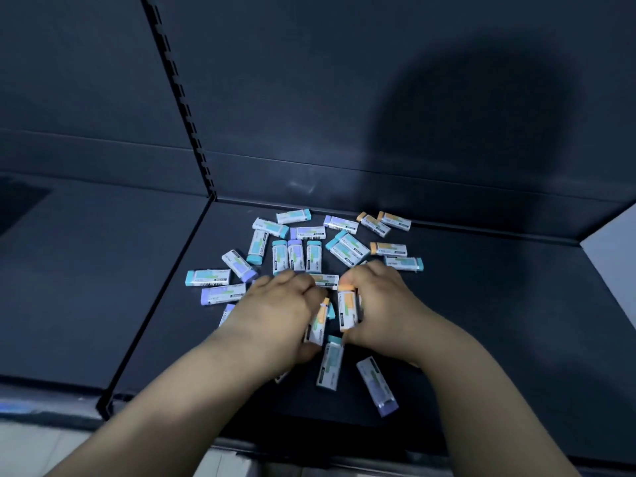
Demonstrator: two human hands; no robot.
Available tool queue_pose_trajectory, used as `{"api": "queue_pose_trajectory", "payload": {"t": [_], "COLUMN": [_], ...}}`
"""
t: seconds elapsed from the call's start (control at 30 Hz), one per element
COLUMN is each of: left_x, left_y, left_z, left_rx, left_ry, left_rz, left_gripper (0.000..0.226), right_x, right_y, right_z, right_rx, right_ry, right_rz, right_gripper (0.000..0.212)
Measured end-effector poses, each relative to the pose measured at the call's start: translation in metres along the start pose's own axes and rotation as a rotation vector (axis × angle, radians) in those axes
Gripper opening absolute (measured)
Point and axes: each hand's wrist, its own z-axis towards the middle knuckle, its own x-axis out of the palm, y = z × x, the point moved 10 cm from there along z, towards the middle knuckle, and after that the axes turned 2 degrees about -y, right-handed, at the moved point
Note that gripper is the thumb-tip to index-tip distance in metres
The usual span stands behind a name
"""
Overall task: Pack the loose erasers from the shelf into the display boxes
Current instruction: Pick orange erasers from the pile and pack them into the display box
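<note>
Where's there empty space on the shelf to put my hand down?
Bare shelf right of the erasers, and the next shelf left of the divider. The middle is crowded, where the left hand and right hand grip erasers.

Dim, cold bluish light. A broad, soft-edged shadow (pixel 475 108) lies on the back panel (pixel 309 80), right of centre. Straight lines bow toward the frame edges; left hand (pixel 275 304), right hand (pixel 382 301) and the print on the erasers (pixel 296 256) are slightly blurred.

Glossy paper-sleeved erasers (pixel 296 255) lie on a matt dark shelf (pixel 481 304).
</note>
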Motion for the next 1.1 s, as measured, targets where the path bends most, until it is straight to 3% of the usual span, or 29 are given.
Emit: {"api": "queue_pose_trajectory", "payload": {"t": [0.33, 0.57, 0.9, 1.1], "left_x": [-0.032, -0.034, -0.038, -0.044], "left_y": [0.043, 0.105, 0.244, 0.289], "left_z": [-0.022, -0.063, -0.142, -0.166], "left_rx": [-0.091, -0.093, 0.017, 0.009], "left_ry": [-0.289, -0.303, -0.304, -0.31], "left_rz": [0.01, 0.076, 0.108, 0.065], "left_gripper": [0.07, 0.069, 0.064, 0.068], "right_x": [-0.001, 0.016, 0.074, 0.089], "right_y": [0.034, 0.107, 0.26, 0.304], "right_z": [0.007, 0.017, 0.056, 0.06], "right_rx": [-0.09, -0.137, -0.123, -0.137], "right_ry": [-0.104, -0.163, -0.255, -0.265], "right_rz": [0.019, -0.056, -0.093, -0.073], "right_gripper": [0.079, 0.07, 0.074, 0.076]}}
